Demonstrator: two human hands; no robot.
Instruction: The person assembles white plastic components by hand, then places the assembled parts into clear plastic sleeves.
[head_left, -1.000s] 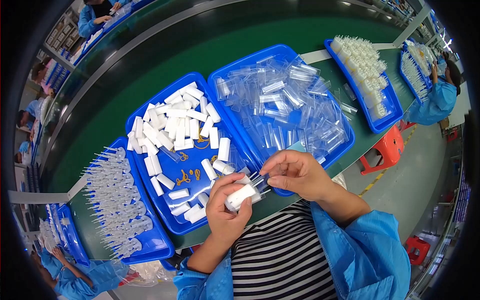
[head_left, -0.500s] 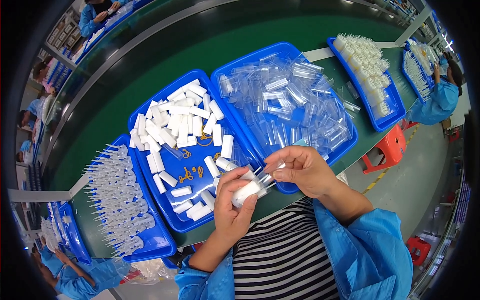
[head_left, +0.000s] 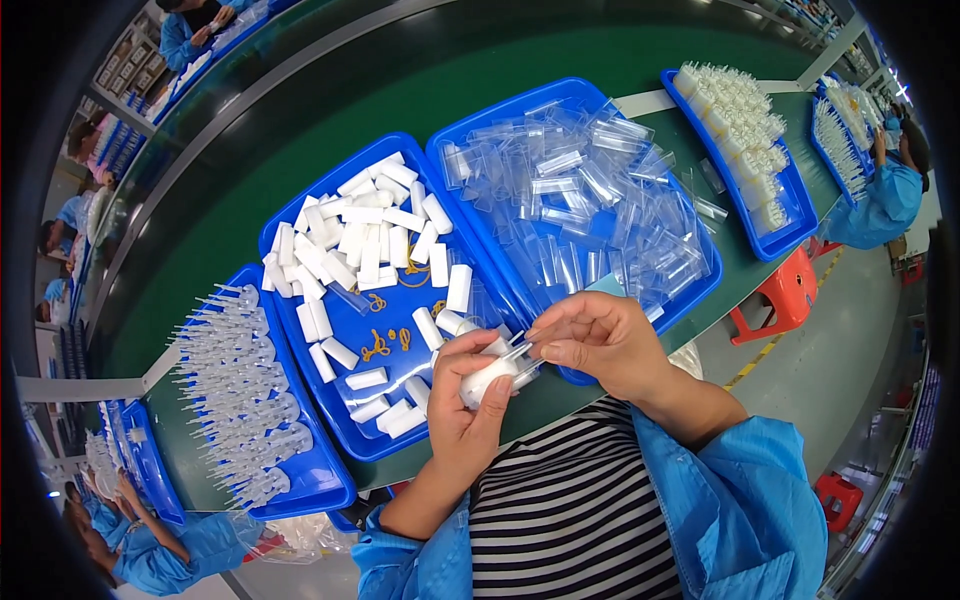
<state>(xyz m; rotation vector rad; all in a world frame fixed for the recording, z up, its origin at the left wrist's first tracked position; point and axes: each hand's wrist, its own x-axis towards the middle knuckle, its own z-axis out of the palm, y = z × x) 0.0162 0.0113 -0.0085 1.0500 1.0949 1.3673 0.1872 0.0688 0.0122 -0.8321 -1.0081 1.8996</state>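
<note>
Hands meet just below the middle of the frame, over the near edges of two blue trays. From where I stand, the left hand (head_left: 465,400) is wrapped closely around a white block (head_left: 488,382) with clear plastic about it, held slantwise, thin rods (head_left: 517,350) jutting from its upper right end. The right hand (head_left: 610,345) has its thumb and forefinger drawn into a narrow pinch at the rod ends; whether they clasp one or only touch, I cannot tell.

Left of centre, the block tray (head_left: 395,312) carries loose white blocks (head_left: 355,240), heaped toward its upper end, and yellowish bands (head_left: 376,346). Right of it, the sleeve tray (head_left: 572,90) is strewn with clear plastic sleeves (head_left: 560,180). Spiky translucent pieces (head_left: 240,390) stand in rows at lower left, and pale bundles (head_left: 735,135) crowd a tray at upper right. A red stool (head_left: 780,298) stands beyond the green table (head_left: 330,90), and a co-worker (head_left: 880,205) in blue sits at far right.
</note>
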